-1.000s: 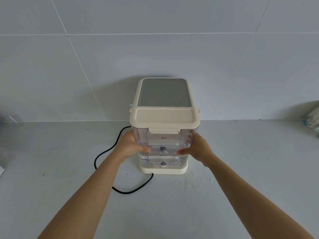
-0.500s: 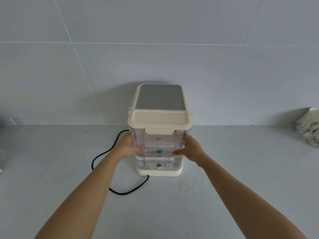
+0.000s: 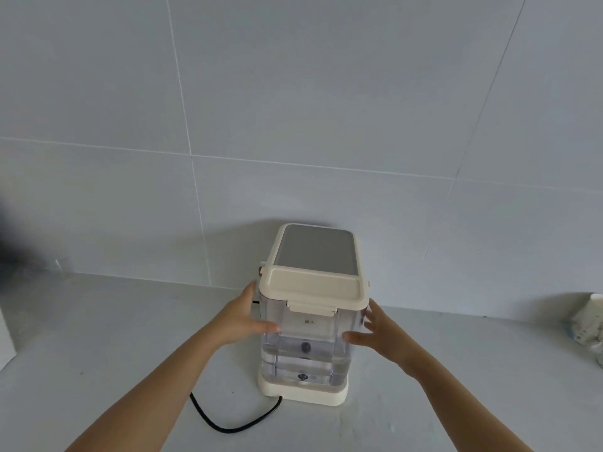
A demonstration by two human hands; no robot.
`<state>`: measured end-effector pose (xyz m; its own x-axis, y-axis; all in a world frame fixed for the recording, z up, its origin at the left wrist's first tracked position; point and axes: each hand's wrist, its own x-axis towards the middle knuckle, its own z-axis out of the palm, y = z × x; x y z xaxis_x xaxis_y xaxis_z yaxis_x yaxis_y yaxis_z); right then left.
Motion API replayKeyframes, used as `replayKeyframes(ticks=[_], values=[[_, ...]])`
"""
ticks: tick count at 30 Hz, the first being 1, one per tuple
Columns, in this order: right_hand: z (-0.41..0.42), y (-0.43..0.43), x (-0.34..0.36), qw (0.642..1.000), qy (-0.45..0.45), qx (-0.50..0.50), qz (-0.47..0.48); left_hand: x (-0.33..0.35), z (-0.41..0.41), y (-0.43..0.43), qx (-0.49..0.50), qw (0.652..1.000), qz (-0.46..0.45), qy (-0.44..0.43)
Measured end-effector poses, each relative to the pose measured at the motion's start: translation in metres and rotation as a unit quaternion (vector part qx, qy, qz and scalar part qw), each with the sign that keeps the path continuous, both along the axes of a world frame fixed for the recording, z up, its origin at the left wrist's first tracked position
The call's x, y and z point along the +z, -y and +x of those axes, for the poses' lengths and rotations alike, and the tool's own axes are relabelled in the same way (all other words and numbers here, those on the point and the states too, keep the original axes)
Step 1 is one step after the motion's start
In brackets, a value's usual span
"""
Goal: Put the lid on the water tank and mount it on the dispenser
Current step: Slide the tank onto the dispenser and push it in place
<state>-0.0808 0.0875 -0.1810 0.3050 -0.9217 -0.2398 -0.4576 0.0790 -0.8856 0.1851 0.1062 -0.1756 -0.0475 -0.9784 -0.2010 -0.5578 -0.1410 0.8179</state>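
The clear water tank (image 3: 306, 334) stands upright on the cream base (image 3: 303, 391) of the dispenser (image 3: 315, 246), against its front. The cream lid (image 3: 313, 288) sits on the tank, its front latch down. A little water shows in the tank's lower part. My left hand (image 3: 243, 316) lies against the tank's left side with the thumb on the front face. My right hand (image 3: 380, 334) is at the tank's right side with its fingers spread apart; only the thumb tip reaches the front corner.
A black power cable (image 3: 228, 425) loops on the grey counter left of the base. Patterned paper cups (image 3: 587, 321) stand at the far right by the tiled wall. A white object (image 3: 5, 337) shows at the left edge.
The tank has settled into the base. Both hands sit higher on the tank's sides than before, and the right hand's fingers have spread. The view has tilted up and shifted left.
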Motion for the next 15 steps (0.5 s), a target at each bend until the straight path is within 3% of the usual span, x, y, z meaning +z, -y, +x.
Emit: replayKeyframes(ticks=[6, 15], values=[[0.013, 0.004, 0.001, 0.999, 0.031, -0.014, -0.010, 0.008, -0.007, 0.009, -0.009, 0.999, -0.020, -0.045], [0.011, 0.007, 0.006, 1.000, 0.000, -0.011, 0.010, 0.012, -0.006, 0.010, -0.002, 0.999, -0.014, -0.031]])
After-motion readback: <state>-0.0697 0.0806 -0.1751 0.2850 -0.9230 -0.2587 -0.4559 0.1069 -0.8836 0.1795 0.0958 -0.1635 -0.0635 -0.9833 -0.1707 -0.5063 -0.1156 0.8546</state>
